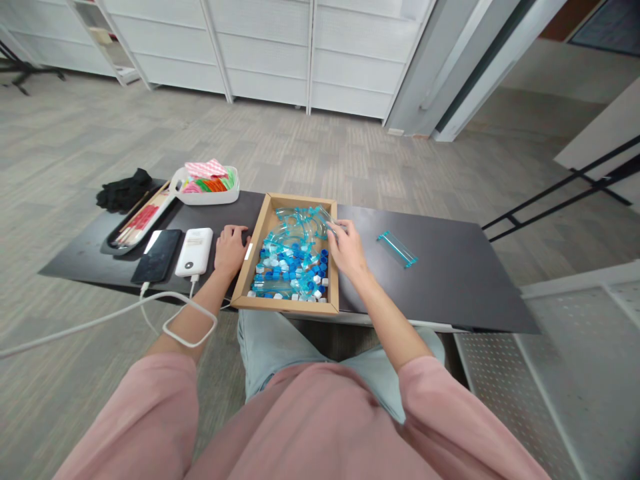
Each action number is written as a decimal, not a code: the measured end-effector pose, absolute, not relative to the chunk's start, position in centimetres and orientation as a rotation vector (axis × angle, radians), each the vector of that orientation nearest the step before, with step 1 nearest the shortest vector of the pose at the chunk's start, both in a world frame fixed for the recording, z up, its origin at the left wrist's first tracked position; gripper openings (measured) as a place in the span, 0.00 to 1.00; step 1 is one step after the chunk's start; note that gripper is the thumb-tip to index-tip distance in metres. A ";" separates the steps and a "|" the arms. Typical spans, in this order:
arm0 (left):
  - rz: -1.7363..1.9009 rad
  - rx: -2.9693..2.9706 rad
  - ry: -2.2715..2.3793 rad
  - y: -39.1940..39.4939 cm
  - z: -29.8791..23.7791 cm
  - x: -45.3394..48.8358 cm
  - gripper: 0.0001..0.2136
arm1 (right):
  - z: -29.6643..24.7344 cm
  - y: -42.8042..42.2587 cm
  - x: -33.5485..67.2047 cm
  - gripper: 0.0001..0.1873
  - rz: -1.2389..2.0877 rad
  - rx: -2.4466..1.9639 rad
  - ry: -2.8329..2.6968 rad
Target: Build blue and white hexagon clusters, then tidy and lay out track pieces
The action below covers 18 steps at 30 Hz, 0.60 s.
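A shallow cardboard box (333,267) sits in front of me on the dark table. Clear blue plastic track pieces (297,230) fill its far part, and small blue and white plastic cubes (285,263) lie mostly nearer to me. My right hand (347,247) reaches over the box's right wall, its fingers closed on the end of a clear plastic track piece (324,215). My left hand (231,250) rests on the table along the box's left side, fingers loosely spread and holding nothing. To the right, a straight clear blue track piece (397,249) lies alone on the tabletop.
Left of my left hand lie a white power bank (194,252) and a black phone (157,256), both with a white cable (200,303). Beyond them are a long tray (120,251), a white basket (213,197) of colourful items and a black cloth (125,191).
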<state>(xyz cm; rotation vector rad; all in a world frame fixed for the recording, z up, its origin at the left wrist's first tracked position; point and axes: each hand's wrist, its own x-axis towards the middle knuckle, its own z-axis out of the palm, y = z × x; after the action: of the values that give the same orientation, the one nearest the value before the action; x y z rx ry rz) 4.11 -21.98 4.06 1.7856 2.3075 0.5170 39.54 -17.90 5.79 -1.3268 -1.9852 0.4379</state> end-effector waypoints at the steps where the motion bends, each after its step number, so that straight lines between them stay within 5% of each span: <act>1: 0.521 1.786 2.307 -22.0 4.1 4.1 0.26 | 5.7 -17.1 38.3 0.25 0.441 -1.373 -2.011; 10: 0.550 1.789 2.296 -21.8 3.5 3.9 0.26 | 7.2 -18.5 41.5 0.27 0.432 -1.335 -2.111; 14: 0.545 1.780 2.316 -21.5 3.0 3.8 0.24 | 6.7 -19.7 50.4 0.23 0.221 -1.678 -1.927; 18: 0.562 1.791 2.327 -21.4 2.6 3.8 0.22 | 4.1 -20.8 58.1 0.30 0.128 -1.999 -1.724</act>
<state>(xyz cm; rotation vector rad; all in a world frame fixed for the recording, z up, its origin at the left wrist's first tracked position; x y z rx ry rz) 3.82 -21.37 2.65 1.7906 2.3266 0.5623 58.13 -20.79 4.07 -1.9993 -1.7241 0.1279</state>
